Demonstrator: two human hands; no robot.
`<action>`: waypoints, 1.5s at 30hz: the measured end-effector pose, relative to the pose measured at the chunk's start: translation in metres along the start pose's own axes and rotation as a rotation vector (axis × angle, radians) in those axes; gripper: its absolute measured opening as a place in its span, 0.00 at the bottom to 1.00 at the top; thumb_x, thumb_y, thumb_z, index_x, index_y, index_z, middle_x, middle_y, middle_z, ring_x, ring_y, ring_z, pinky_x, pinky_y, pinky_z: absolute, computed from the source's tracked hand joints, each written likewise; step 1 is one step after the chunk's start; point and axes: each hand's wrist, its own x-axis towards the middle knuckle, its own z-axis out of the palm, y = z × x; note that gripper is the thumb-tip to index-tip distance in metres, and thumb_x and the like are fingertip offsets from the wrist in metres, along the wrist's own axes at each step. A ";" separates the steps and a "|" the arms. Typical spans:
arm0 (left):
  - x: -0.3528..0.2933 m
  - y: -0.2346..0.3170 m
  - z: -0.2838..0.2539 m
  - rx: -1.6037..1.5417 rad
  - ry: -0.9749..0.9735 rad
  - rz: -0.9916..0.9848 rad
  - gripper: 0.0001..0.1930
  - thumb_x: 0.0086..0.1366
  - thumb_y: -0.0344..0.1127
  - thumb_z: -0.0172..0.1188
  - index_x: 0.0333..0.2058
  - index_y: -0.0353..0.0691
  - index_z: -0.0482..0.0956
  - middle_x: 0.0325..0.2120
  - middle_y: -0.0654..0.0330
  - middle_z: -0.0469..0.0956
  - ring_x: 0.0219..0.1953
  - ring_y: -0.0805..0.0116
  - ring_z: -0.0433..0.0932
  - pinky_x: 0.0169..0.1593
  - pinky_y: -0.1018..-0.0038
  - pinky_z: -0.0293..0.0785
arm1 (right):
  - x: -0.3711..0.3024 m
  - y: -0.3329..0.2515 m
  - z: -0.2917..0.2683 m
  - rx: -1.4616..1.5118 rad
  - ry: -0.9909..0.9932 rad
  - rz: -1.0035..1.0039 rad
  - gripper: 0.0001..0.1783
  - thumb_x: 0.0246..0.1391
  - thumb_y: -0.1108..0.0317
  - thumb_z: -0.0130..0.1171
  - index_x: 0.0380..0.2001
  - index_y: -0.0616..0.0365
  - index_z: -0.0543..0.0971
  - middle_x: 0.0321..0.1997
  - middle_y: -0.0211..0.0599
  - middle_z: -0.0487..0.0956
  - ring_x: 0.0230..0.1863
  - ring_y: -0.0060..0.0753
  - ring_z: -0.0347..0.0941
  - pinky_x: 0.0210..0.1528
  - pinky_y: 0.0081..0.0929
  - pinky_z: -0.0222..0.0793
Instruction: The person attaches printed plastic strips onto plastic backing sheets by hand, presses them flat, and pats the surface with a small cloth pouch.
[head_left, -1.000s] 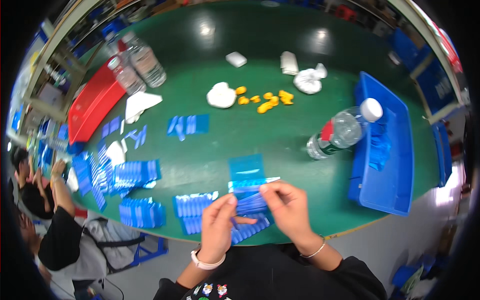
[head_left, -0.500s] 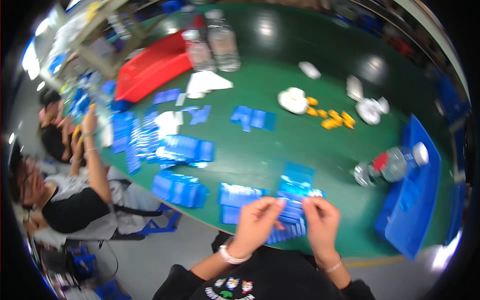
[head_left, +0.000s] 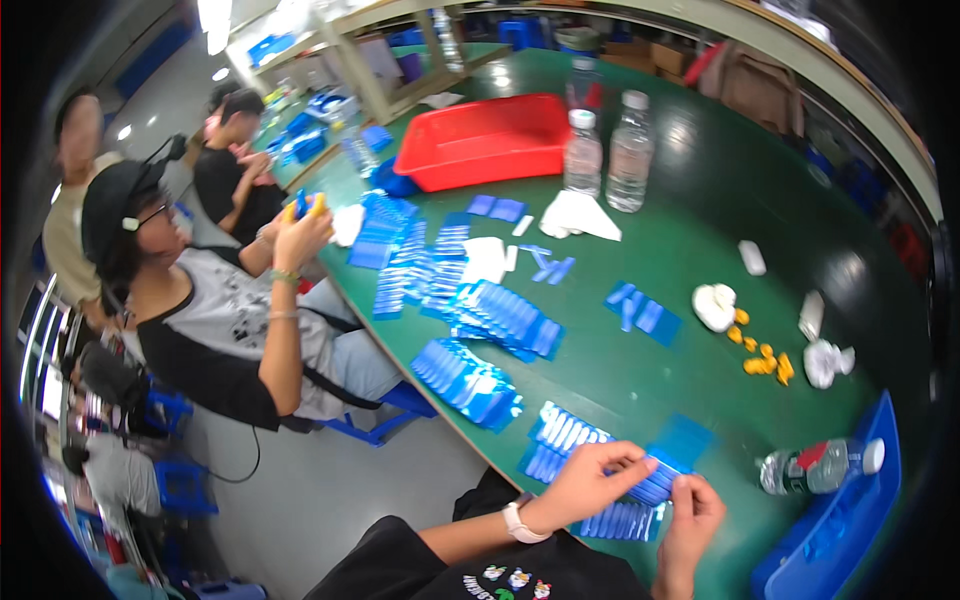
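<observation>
My left hand, with a white band on its wrist, has thumb and fingertips pinched at one edge of a blue film sheet bearing a row of blue strips. At the sheet's other edge, my right hand is closed in a pinch. A plain blue film flap reaches beyond the hands. Just left of my left hand lies a stack of similar blue strips. More blue strips lie below the hands at the table's near edge.
Further blue strip stacks line the green table's left side. A blue bin with a leaning bottle stands right. Yellow bits and white lumps lie beyond. A red tray stands far; a co-worker sits left.
My view has swung left, so the table's things appear further right and more of the co-worker shows. Both hands stay pinched at the blue strip sheet.
</observation>
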 end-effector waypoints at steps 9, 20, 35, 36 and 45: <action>0.001 0.012 -0.015 -0.315 0.349 -0.219 0.04 0.60 0.30 0.54 0.28 0.38 0.75 0.19 0.68 0.70 0.17 0.84 0.62 0.17 0.86 0.53 | 0.024 -0.046 -0.106 0.460 0.381 0.020 0.33 0.56 0.72 0.46 0.62 0.62 0.45 0.26 0.39 0.74 0.20 0.17 0.61 0.24 0.15 0.59; -0.001 0.005 -0.009 -0.396 0.251 -0.230 0.04 0.60 0.32 0.54 0.28 0.40 0.74 0.19 0.69 0.69 0.17 0.83 0.64 0.18 0.86 0.53 | -0.017 -0.042 -0.196 0.419 0.837 -0.214 0.39 0.51 0.69 0.54 0.61 0.61 0.46 0.28 0.35 0.72 0.16 0.13 0.55 0.16 0.14 0.52; -0.001 0.016 -0.037 -0.366 0.449 -0.172 0.05 0.59 0.34 0.57 0.31 0.41 0.78 0.22 0.70 0.73 0.19 0.85 0.64 0.21 0.87 0.58 | 0.150 -0.025 -0.137 -0.843 0.123 -0.414 0.19 0.30 0.67 0.63 0.30 0.61 0.73 0.33 0.41 0.68 0.38 0.40 0.66 0.40 0.30 0.64; -0.003 0.009 -0.041 -0.382 0.388 -0.192 0.06 0.59 0.34 0.57 0.33 0.41 0.78 0.23 0.70 0.73 0.19 0.85 0.64 0.22 0.87 0.59 | 0.149 -0.013 -0.139 -0.924 0.029 -0.545 0.18 0.27 0.70 0.59 0.28 0.62 0.70 0.31 0.42 0.66 0.35 0.44 0.64 0.38 0.33 0.63; -0.021 0.023 -0.044 -0.444 0.295 -0.189 0.06 0.57 0.34 0.59 0.30 0.37 0.77 0.18 0.69 0.70 0.20 0.83 0.65 0.23 0.86 0.60 | 0.105 -0.053 -0.127 -1.056 -0.083 -0.127 0.41 0.30 0.65 0.70 0.52 0.63 0.65 0.45 0.48 0.73 0.46 0.39 0.69 0.51 0.32 0.63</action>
